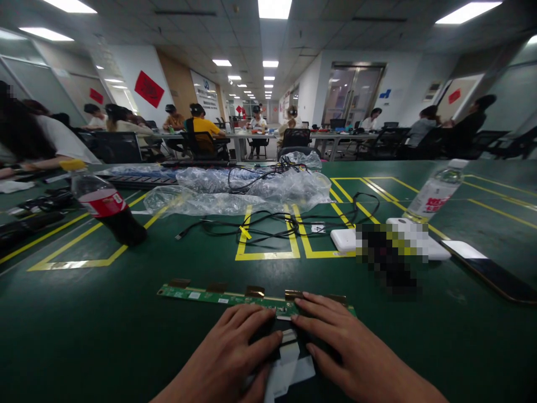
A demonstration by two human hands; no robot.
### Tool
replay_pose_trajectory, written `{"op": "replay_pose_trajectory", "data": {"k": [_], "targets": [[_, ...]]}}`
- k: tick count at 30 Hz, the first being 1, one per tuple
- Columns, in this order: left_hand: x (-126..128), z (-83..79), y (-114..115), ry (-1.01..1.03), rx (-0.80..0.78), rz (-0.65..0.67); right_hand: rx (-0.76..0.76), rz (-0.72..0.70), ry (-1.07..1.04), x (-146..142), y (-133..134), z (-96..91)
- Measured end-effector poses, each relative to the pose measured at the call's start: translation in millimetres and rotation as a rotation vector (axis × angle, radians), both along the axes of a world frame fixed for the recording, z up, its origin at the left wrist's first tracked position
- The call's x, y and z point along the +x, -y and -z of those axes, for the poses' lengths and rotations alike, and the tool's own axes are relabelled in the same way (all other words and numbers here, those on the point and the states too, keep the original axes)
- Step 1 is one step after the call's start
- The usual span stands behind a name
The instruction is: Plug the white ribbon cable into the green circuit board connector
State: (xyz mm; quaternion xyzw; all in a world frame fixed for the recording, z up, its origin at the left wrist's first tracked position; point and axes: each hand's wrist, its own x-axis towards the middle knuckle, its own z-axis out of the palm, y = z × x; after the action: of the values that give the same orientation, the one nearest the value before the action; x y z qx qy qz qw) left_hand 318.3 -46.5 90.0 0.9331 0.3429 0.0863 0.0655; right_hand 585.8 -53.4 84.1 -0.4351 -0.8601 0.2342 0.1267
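Grip looks slack: right hand [335,331] spread, merely resting; left hand [235,342] curled, whether pinching anything cannot be told. On the green tabletop [96,324], at their fingertips, lies a long circuit board [247,300], likely light and stiff, best taken by its edges. White flat cable [288,358] seems pliable; amber film tabs [254,291], easily torn.

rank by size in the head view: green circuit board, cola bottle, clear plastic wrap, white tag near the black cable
1. Clear plastic wrap
2. Cola bottle and green circuit board: unsure; the board looks longer but thinner, and sits nearer
3. White tag
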Motion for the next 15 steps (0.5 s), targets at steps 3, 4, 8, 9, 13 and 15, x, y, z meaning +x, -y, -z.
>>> {"op": "replay_pose_trajectory", "data": {"k": [3, 4, 8, 9, 13, 15], "targets": [[-2, 5.8, -2, -0.003, 0.01, 0.004, -0.027, -0.02, 0.002, 0, 0, -1.9], [-3, 9.7, -3, -0.001, 0.015, 0.006, -0.034, -0.024, 0.006, 1, 0, -2.3], [-7, 20.7, -7, -0.025, -0.02, 0.015, -0.058, -0.029, 0.028, 4, 0, -1.4], [-7, 21.4, -7, -0.04, -0.033, 0.009, -0.062, -0.029, 0.032, 4, 0, -0.9], [-6, 20.4, -6, -0.052, -0.031, 0.0, -0.058, -0.017, 0.047, 4, 1, 0.0], [-5, 19.0, -5, -0.032, -0.02, 0.013, -0.052, -0.01, 0.044, 3, 1, -0.5]]}}
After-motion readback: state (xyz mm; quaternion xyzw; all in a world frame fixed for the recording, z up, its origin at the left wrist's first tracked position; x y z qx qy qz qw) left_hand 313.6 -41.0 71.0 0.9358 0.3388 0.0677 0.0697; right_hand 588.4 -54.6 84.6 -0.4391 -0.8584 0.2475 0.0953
